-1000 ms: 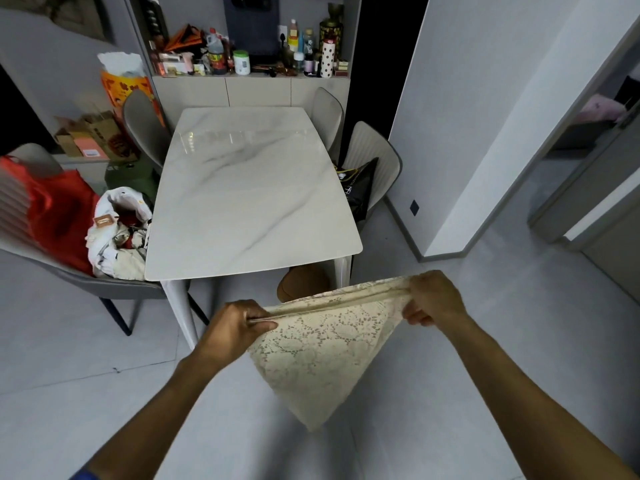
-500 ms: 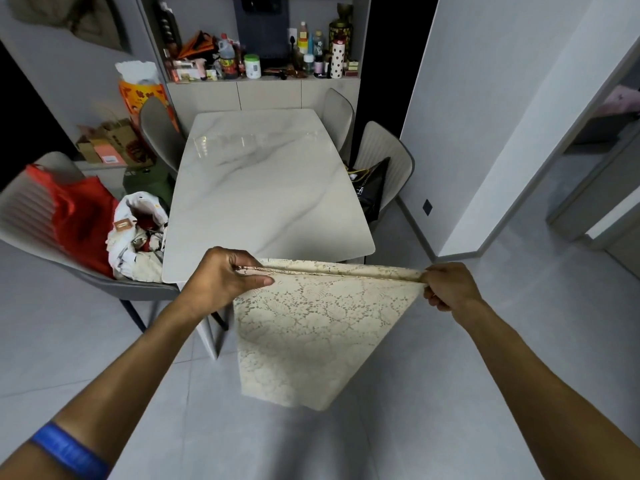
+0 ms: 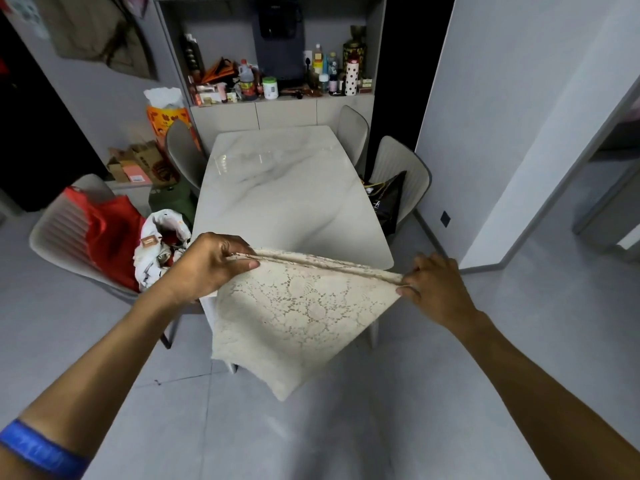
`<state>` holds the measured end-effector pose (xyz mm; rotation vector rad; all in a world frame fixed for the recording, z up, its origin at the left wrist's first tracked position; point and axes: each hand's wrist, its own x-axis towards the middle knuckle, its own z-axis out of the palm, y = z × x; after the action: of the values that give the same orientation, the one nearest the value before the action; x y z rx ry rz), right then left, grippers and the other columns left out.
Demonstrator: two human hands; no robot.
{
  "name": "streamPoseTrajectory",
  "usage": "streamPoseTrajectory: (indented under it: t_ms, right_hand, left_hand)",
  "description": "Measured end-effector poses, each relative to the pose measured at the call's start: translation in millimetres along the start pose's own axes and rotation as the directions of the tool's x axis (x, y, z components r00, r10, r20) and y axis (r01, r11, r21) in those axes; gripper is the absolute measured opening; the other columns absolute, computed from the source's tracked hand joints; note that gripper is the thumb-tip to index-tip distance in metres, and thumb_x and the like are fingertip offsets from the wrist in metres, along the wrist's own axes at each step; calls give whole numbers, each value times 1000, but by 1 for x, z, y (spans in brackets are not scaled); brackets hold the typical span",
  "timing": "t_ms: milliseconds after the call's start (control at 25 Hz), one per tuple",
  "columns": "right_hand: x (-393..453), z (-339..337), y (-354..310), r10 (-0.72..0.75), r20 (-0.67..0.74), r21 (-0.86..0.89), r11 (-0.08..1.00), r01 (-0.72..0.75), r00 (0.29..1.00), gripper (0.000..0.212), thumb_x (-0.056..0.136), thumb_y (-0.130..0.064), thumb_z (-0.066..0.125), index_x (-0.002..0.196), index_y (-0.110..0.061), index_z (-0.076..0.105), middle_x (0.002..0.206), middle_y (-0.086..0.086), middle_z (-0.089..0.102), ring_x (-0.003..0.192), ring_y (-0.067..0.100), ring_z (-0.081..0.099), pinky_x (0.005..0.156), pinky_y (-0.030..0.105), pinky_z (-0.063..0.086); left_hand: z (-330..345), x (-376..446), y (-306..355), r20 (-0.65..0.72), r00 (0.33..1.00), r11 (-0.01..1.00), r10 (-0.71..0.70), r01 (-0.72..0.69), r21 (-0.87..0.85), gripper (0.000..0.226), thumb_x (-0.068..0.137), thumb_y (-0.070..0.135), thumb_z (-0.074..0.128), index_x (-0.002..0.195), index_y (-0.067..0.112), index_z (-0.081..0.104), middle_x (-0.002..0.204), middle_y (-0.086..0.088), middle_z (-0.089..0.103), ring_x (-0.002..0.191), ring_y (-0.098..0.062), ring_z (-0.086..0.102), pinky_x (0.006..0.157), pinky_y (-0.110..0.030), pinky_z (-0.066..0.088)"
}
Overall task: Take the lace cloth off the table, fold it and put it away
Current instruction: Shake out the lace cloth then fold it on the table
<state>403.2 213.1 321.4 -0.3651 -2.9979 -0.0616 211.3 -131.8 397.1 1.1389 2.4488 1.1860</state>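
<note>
The cream lace cloth [image 3: 298,317] hangs folded in the air just in front of the near edge of the white marble table [image 3: 287,188]. Its folded top edge is stretched taut between my hands, and the rest droops down to a point. My left hand [image 3: 211,261] pinches the left end of that edge, with thumb and fingers closed on the layers. My right hand [image 3: 433,282] pinches the right end. The table top is bare.
A grey chair [image 3: 69,233] at the left holds a red bag and a white bundle. Two more chairs stand at the table's right, one with a black bag [image 3: 388,199]. A cluttered shelf [image 3: 277,88] sits behind the table. Grey floor tiles lie below.
Both hands have lifted the folded cloth up and toward the table edge, and the top edge is now pulled straighter. My view has tilted up.
</note>
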Motion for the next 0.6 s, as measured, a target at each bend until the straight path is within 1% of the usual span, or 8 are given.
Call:
streamPoseTrajectory:
  t_ms: [120,200,320,360,440,520,560,600]
  right_hand:
    - [13,-9,-6,-8,-76,161,987,20,997,24,91,-33,63,106,-18,75,118,4,63,105,28,54,84,38,38]
    - [25,-23,-9,49,-88,392,920,-11,995,20,89,-25,67,102,-14,77,109,3,73,91,21,63,75,29,44]
    - [33,-37,-11,192,-35,764,638,-98,981,10,82,-11,75,88,-18,79,88,-1,77,70,3,64,65,9,47]
    - [34,-41,-12,219,-16,831,545,-109,975,16,80,-8,76,81,-24,77,81,-6,76,68,1,64,63,5,46]
    - [36,-50,-14,257,-41,913,403,-69,966,29,78,-3,77,76,-30,70,67,-17,71,66,5,63,60,6,48]
    - [37,-55,-14,302,-88,986,161,40,949,36,78,3,75,91,-28,63,69,-14,71,68,5,65,62,11,51]
    - [36,-52,-14,291,-63,998,31,56,955,41,79,6,74,100,-27,61,79,-10,73,72,5,67,66,14,53]
    - [33,-46,-18,244,-4,999,-47,16,970,42,79,5,73,104,-27,62,92,-4,75,79,6,70,72,18,56]
  left_hand:
    - [-22,7,-9,-38,998,992,-41,45,122,7,77,8,81,83,11,80,87,0,77,82,-17,73,83,-33,58]
    - [-33,8,-13,-104,993,991,-64,75,110,11,72,5,83,83,6,80,84,-4,77,79,-19,73,85,-40,59]
    - [-44,2,-16,-108,994,995,-27,38,96,15,72,5,83,86,1,79,88,-9,78,81,-23,73,86,-43,59]
    - [-47,1,-17,-108,994,995,-1,12,101,16,72,5,83,86,0,79,88,-10,78,81,-22,73,85,-41,59]
    - [-51,0,-17,-127,991,997,29,-19,76,17,72,5,83,86,-2,78,88,-11,77,78,-19,73,80,-36,59]
    - [-52,-1,-14,-166,986,1000,23,-21,13,16,73,5,82,86,-3,77,80,-8,77,69,-8,70,69,-24,57]
    - [-53,0,-12,-175,985,1000,12,-17,-26,14,73,5,81,85,-2,77,74,-3,76,62,-1,66,61,-17,53]
    - [-56,0,-10,-174,985,998,7,-18,-61,12,74,4,81,84,0,77,68,4,74,56,2,63,54,-11,49]
